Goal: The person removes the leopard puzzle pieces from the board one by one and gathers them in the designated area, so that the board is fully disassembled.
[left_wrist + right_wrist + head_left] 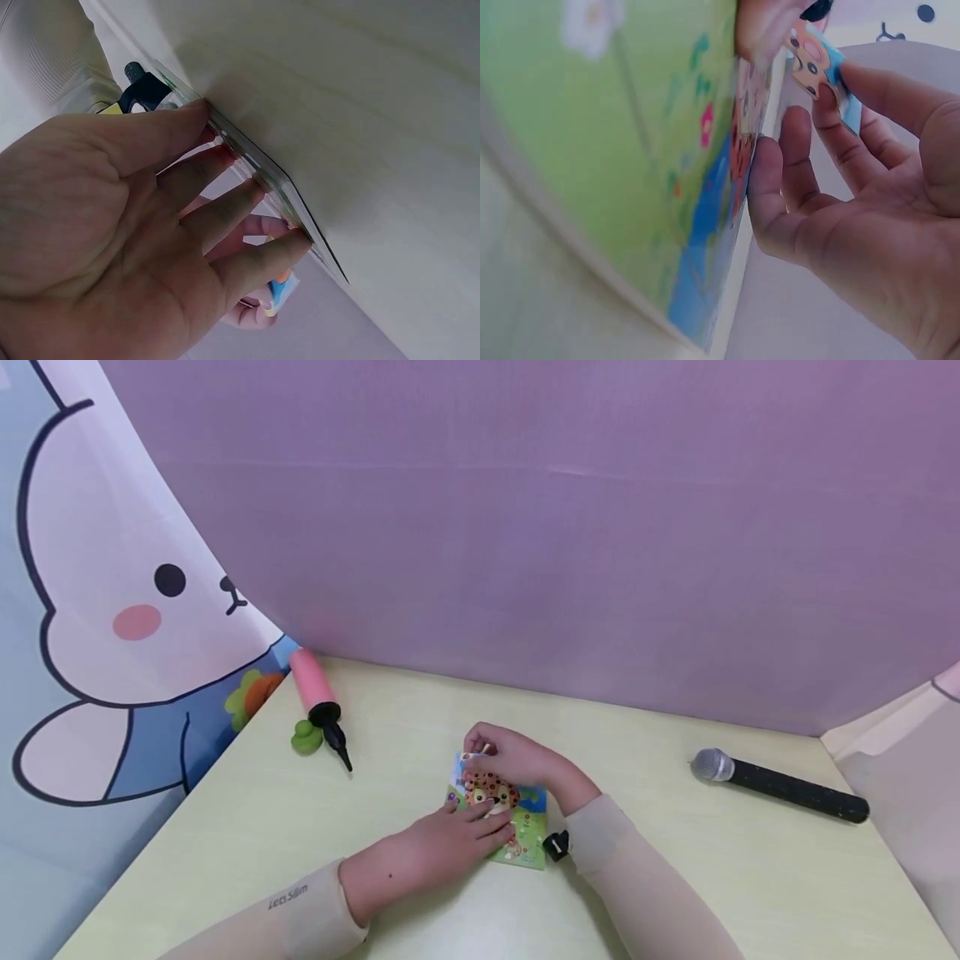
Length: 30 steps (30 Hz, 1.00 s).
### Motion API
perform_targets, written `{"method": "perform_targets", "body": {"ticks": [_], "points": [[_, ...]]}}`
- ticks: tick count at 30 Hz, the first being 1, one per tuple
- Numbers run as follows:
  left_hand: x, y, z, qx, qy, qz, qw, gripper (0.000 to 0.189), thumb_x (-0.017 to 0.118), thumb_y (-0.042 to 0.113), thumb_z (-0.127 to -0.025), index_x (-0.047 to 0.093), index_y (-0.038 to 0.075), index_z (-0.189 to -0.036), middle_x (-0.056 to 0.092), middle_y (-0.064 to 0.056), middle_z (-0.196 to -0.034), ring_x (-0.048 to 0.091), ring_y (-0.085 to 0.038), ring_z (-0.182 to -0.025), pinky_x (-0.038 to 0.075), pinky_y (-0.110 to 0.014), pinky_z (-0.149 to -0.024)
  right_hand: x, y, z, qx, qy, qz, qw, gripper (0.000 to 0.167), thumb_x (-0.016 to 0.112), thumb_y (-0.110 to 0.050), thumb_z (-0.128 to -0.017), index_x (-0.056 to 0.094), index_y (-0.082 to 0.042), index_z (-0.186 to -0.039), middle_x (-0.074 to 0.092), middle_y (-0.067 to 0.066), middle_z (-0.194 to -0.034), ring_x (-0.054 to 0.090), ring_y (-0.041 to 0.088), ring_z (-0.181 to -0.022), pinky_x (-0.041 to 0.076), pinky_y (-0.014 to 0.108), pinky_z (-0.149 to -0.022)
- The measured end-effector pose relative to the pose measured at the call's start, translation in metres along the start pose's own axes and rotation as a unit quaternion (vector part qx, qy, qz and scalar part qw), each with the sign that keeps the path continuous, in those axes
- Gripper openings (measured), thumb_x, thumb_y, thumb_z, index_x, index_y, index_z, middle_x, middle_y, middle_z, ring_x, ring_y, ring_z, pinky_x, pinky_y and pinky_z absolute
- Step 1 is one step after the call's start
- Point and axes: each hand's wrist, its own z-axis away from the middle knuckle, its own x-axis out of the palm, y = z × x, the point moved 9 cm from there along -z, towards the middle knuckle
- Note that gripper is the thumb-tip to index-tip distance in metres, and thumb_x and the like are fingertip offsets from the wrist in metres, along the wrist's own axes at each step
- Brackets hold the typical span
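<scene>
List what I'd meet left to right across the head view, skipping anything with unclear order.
White cartoon animal print → pink-and-black pump → picture board → microphone.

You wear long pale beige sleeves. Your left sleeve carries dark lettering, too small to read surely, beside a wide, slightly greyer cuff. Your right sleeve ends in a similar band, with a small black device at its inner side. Fine ribbing shows on the cloth in the left wrist view. A small round spot marks your left wrist.
</scene>
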Motion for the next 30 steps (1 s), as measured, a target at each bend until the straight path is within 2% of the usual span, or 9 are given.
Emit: {"method": "perform_targets", "body": {"ticks": [6,13,18,22,30], "points": [[0.001,0.001,-0.001,0.001,-0.003,0.012,0.9999,0.064,0.052,0.008,-0.110,0.037,0.032,-0.167,0.031,0.012,-0.177,0.034,-0.019,-0.164,0.050,-0.052,-0.123,-0.020,0.007,0.011,-0.004,0.040,-0.048,0.9980,0.013,0.063,-0.028,-0.109,0.061,-0.018,-0.117,0.066,0.006,-0.116,0.064,0.021,-0.097,0.055,0.037,-0.084],[0.003,0.000,-0.001,-0.004,-0.011,0.031,0.9995,0.064,0.049,0.007,-0.110,0.036,0.033,-0.167,0.030,0.013,-0.177,0.033,-0.020,-0.165,0.048,-0.053,-0.124,-0.056,0.012,0.038,-0.007,0.080,-0.089,0.9928,0.021,0.064,-0.022,-0.108,0.058,-0.007,-0.122,0.063,0.013,-0.116,0.071,0.022,-0.105,0.065,0.042,-0.096],[0.004,0.000,0.000,-0.004,-0.010,0.028,0.9996,0.065,0.049,0.005,-0.110,0.035,0.033,-0.168,0.028,0.013,-0.178,0.031,-0.020,-0.165,0.047,-0.053,-0.125,-0.081,0.027,0.061,0.010,0.106,-0.090,0.9902,0.024,0.064,-0.023,-0.108,0.058,-0.006,-0.123,0.063,0.016,-0.118,0.072,0.031,-0.107,0.066,0.043,-0.093],[0.004,0.000,0.000,-0.002,-0.008,0.024,0.9997,0.066,0.048,0.005,-0.110,0.035,0.034,-0.168,0.027,0.013,-0.178,0.031,-0.019,-0.165,0.047,-0.053,-0.125,-0.094,0.043,0.076,0.022,0.112,-0.098,0.9887,0.024,0.065,-0.023,-0.108,0.057,-0.005,-0.122,0.062,0.016,-0.117,0.072,0.037,-0.107,0.067,0.041,-0.089],[0.002,0.000,0.000,0.001,-0.005,0.024,0.9997,0.064,0.047,0.006,-0.111,0.036,0.034,-0.168,0.028,0.013,-0.178,0.032,-0.019,-0.165,0.048,-0.051,-0.124,-0.102,0.075,0.098,0.052,0.099,-0.092,0.9894,0.026,0.065,-0.018,-0.107,0.056,-0.001,-0.124,0.063,0.016,-0.110,0.070,0.024,-0.095,0.066,0.036,-0.086]]}}
